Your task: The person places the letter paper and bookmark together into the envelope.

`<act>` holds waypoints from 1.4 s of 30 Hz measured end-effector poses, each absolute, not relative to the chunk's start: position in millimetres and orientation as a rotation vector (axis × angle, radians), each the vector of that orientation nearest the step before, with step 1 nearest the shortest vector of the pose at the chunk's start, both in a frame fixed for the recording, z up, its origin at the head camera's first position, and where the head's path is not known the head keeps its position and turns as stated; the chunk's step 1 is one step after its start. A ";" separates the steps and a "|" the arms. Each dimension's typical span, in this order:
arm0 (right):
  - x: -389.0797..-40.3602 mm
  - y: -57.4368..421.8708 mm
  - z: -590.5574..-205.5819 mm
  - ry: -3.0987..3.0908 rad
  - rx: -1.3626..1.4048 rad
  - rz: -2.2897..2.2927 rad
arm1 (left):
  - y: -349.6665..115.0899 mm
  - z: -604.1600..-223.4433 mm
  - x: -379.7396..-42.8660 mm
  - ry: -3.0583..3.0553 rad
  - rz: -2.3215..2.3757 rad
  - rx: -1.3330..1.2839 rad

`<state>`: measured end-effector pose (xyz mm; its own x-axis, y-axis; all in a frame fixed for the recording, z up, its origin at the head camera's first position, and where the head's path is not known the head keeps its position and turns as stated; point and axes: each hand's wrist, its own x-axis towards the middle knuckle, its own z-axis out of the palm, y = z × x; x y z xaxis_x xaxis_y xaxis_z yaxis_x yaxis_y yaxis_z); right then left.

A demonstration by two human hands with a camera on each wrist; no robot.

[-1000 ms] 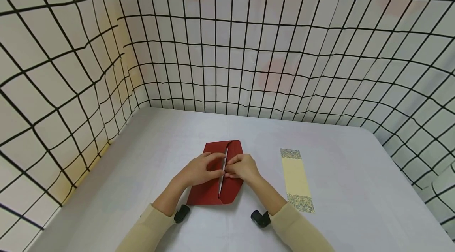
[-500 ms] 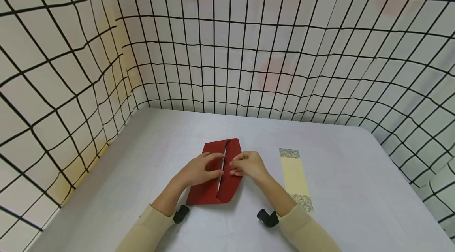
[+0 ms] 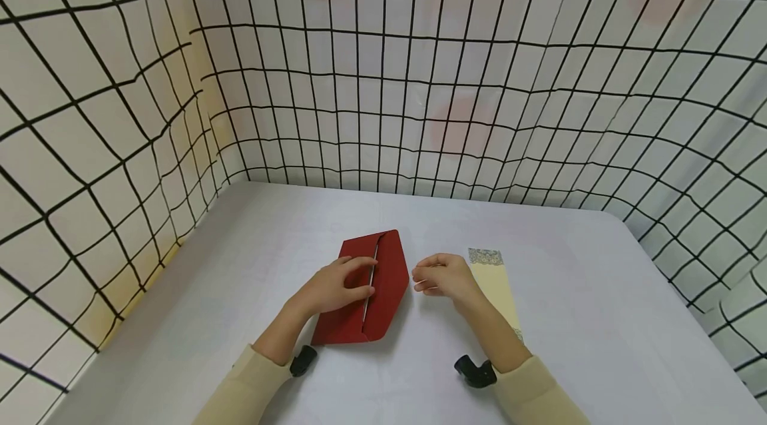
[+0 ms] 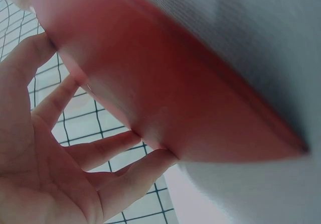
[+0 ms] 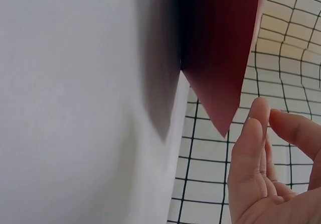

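A red paper envelope (image 3: 388,288) lies on the white table, its pointed flap raised a little on the right side. A thin white strip (image 3: 365,310) shows along the opening under the flap. My left hand (image 3: 335,286) rests on the envelope, thumb and fingers spread, the fingertips pressing its surface beside the opening. In the left wrist view those fingertips touch the red paper (image 4: 135,68). Just right of the flap's tip, my right hand (image 3: 451,277) hovers with loosely bent fingers and holds nothing. The right wrist view shows a gap between its fingers and the flap (image 5: 215,48).
A pale yellow paper strip (image 3: 494,286) with patterned ends lies on the table to the right, partly covered by the right forearm. Black grid mesh (image 3: 383,78) on white cloth surrounds the table (image 3: 575,292) at the back and sides.
My right hand has let go of the flap's edge and moved right, away from the envelope. The opening looks narrower as the flap lies lower. The left hand has stayed in place.
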<state>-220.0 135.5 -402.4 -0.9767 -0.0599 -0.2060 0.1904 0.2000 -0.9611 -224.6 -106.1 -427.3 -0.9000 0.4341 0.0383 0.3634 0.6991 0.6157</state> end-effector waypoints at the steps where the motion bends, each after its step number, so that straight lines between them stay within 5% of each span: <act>1: -219.2 139.0 -401.7 2.277 0.132 -1.865 | -106.3 -427.6 -224.6 2.793 0.975 0.655; 42: -216.4 256.5 -414.7 2.419 0.319 -1.657 | -105.5 -425.7 -222.9 2.781 0.965 0.634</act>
<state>-216.4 256.5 -414.7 -0.9584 0.0686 -0.2771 0.2832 0.3512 -0.8924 -222.9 -105.5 -425.7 -0.9032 0.4289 0.0145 0.3457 0.7071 0.6169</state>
